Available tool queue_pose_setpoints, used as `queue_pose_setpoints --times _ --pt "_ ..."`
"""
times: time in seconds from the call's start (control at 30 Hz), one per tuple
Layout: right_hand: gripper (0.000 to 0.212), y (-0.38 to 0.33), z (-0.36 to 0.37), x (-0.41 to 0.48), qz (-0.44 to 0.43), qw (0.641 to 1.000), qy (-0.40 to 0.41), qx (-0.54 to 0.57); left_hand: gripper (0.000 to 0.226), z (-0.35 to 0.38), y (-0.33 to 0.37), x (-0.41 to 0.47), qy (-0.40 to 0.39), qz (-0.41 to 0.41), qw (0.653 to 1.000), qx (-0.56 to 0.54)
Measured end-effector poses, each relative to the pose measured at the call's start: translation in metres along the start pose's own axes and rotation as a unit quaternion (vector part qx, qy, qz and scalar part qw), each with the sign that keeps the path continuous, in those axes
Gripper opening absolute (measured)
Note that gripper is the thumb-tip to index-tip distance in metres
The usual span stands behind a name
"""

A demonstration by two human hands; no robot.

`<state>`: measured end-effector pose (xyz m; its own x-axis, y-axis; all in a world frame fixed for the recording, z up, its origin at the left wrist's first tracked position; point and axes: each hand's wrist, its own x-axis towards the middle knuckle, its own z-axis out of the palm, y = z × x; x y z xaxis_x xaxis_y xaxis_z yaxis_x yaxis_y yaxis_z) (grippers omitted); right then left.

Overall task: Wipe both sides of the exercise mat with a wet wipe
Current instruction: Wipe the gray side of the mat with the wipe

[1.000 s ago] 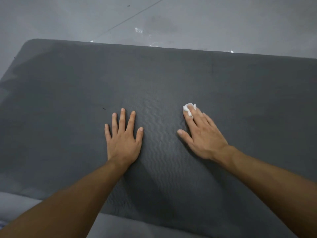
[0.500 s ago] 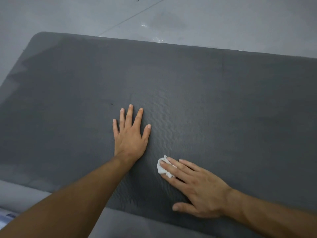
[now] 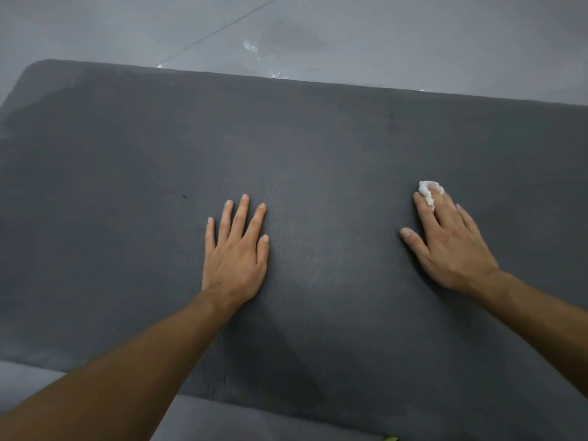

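A dark grey exercise mat (image 3: 318, 148) lies flat on the floor and fills most of the view. My left hand (image 3: 234, 253) rests palm down on the mat's middle, fingers straight and spread. To the right, my right hand (image 3: 445, 240) lies flat on the mat and presses a crumpled white wet wipe (image 3: 428, 189) under its straight fingertips. A bit of the wipe pokes up between two fingers. Both forearms reach in from the bottom edge.
Glossy grey floor (image 3: 350, 36) runs beyond the mat's far edge, with a tile seam and small wet glints near the edge. A strip of floor shows along the mat's near edge at bottom left. A tiny yellow-green thing (image 3: 390, 438) peeks in at the bottom.
My right hand swept the wipe from the upper middle down close to my left hand, then out and up to the right. My left hand stayed planted.
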<state>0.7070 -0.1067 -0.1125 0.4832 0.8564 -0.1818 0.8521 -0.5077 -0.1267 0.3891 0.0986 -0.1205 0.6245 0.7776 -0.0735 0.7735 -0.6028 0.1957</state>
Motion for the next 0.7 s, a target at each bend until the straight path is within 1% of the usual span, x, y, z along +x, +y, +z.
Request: queue_pose_setpoints --times 0.1,0.27,0.33,0.4,0.5,0.57,0.63,0.7 --pt "0.089 -0.005 0.002 -0.021 -0.017 1.0 -0.012 0.019 0.063 0.001 0.0 0.001 0.004 0.001 1.0 0.005" --pt "0.085 -0.038 0.011 -0.068 -0.123 0.99 -0.045 0.043 0.063 0.001 0.0 0.001 0.004 0.01 1.0 0.003" --pt "0.081 -0.057 0.012 -0.073 -0.155 0.984 -0.059 0.068 0.063 0.0 -0.001 0.0 0.005 0.015 1.0 -0.007" --pt "0.078 -0.081 0.009 -0.066 -0.171 0.975 -0.066 0.122 0.062 0.0 -0.002 0.001 0.007 0.017 0.999 -0.031" --pt "0.075 -0.117 -0.003 -0.042 -0.14 0.955 -0.072 0.25 0.055 -0.004 -0.003 0.005 0.026 0.02 0.994 -0.109" --pt "0.076 -0.139 -0.014 -0.026 -0.112 0.936 -0.08 0.323 0.052 -0.011 0.0 0.009 0.036 0.05 0.984 -0.165" --pt "0.08 -0.158 -0.023 -0.012 -0.084 0.907 -0.105 0.4 0.054 -0.021 0.008 0.008 0.038 0.091 0.974 -0.205" --pt "0.084 -0.174 -0.029 -0.003 -0.06 0.869 -0.141 0.471 0.056 -0.028 0.02 0.007 0.024 0.096 0.964 -0.248"
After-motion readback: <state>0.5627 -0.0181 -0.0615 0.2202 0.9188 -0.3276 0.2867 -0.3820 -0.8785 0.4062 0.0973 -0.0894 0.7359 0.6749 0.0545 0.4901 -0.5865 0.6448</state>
